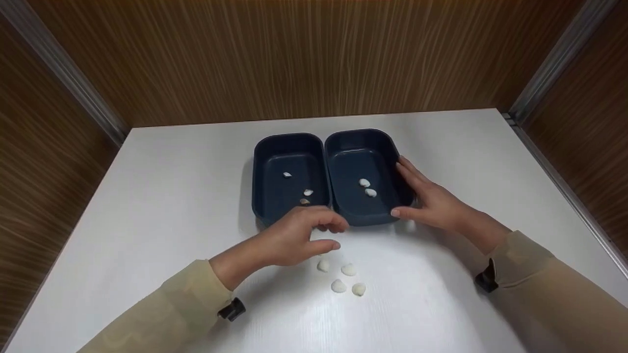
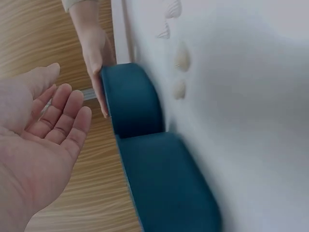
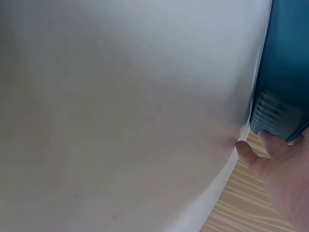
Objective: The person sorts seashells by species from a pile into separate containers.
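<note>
Two dark blue rectangular boxes stand side by side on a white table. The left box (image 1: pixel 274 193) holds two small white shells (image 1: pixel 308 192) and a brownish shell (image 1: pixel 304 201). Inside the right box (image 1: pixel 347 171) lie two white shells (image 1: pixel 370 192). My left hand (image 1: pixel 297 238) hovers over the near edge of the left box, fingers loosely bent and thumb apart, with nothing between them. My right hand (image 1: pixel 434 203) rests against the right box's near right corner, fingers fairly straight along its outer side and thumb at the front rim.
Several pale ribbed shells (image 1: pixel 338 286) lie on the white table (image 1: pixel 171 176) in front of the boxes, one partly hidden below my left hand. Wood-grain panels (image 1: pixel 314 59) rise behind the table and at both sides.
</note>
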### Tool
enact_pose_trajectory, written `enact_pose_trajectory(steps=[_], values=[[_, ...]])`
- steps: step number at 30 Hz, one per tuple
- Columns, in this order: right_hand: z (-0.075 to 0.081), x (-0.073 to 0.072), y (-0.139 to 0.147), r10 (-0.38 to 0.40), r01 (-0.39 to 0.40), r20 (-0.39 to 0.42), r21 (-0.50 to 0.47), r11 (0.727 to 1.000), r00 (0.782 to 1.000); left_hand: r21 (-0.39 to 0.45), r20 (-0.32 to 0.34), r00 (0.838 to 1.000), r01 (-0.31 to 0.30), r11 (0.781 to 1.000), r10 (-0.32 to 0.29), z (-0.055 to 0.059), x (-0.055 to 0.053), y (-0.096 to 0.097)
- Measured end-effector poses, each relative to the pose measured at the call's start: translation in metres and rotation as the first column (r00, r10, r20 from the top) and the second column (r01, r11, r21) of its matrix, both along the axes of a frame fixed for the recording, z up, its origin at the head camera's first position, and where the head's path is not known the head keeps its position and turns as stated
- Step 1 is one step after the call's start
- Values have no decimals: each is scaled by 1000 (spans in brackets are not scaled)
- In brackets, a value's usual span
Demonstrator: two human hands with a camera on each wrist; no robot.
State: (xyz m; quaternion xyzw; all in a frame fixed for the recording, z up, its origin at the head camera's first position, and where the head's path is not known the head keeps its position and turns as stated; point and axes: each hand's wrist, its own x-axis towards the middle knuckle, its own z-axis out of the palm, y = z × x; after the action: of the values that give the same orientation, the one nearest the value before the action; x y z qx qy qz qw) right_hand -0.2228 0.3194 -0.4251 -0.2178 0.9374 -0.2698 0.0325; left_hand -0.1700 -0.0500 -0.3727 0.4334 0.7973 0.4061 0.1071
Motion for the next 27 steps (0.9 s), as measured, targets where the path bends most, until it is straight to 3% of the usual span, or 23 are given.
enact_pose_trajectory(steps=[11, 19, 27], values=[[0, 0, 0, 9, -9, -15, -9, 1000, 1000, -47, 72, 996, -41, 998, 44, -36, 9, -23], [-2, 0, 0, 11, -12, -15, -11, 1000, 1000, -52, 71, 996, -59, 997, 62, -63, 9, -30], [-2, 0, 1, 2, -2, -6, -5, 1000, 1000, -73, 92, 992, -85, 994, 92, -76, 7, -29]])
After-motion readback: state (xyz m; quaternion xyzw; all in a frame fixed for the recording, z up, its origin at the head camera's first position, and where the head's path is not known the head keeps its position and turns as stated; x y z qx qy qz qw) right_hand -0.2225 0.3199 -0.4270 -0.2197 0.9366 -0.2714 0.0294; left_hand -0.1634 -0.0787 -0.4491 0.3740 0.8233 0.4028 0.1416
